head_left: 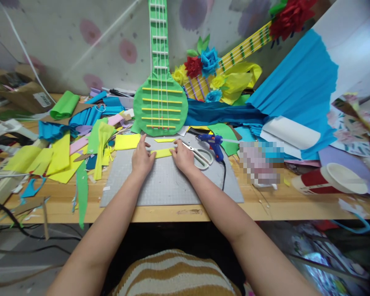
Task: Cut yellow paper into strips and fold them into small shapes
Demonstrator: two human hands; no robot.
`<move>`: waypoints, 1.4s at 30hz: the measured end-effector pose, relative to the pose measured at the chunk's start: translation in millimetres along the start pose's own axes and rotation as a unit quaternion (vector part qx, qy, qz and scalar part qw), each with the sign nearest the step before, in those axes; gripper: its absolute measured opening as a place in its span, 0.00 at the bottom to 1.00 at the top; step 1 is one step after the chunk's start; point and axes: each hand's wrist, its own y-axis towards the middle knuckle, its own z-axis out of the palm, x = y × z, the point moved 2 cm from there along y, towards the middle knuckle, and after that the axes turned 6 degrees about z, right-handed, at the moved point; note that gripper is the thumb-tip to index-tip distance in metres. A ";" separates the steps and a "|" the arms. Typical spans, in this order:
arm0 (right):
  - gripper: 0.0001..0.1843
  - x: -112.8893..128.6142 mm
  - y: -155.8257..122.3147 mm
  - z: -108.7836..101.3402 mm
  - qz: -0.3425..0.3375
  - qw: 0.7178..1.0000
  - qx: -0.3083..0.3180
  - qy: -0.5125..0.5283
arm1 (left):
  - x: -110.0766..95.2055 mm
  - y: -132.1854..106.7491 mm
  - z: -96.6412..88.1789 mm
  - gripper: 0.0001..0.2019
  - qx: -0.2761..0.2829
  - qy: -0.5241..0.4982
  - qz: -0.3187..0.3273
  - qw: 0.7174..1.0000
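A yellow paper strip [163, 153] lies across the grey cutting mat [166, 189], one end under each hand. My left hand [142, 158] pinches its left end between closed fingers. At the right end, my right hand [183, 157] grips it the same way. Just beyond the strip is a narrow folded yellow piece [164, 140]. A wider yellow paper piece [127, 142] rests beside my left hand. Scissors [202, 158] lie against my right hand, partly hidden by it. Behind both hands stands a green paper-covered toy lute [160, 105] with white strings and yellow bars.
Right of the scissors is a blue glue gun [215, 144] with a black cord. A paper cup [329, 179] lies on its side farther right. Paper scraps [58, 158] crowd the left. Behind are a yellow guitar neck [246, 47] with paper flowers and blue crepe paper [302, 90].
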 end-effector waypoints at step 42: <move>0.15 4.2 -0.2 7.9 -0.014 0.999 -0.031 -0.038 | -7.7 0.9 13.4 0.09 -0.019 0.150 0.088 0.985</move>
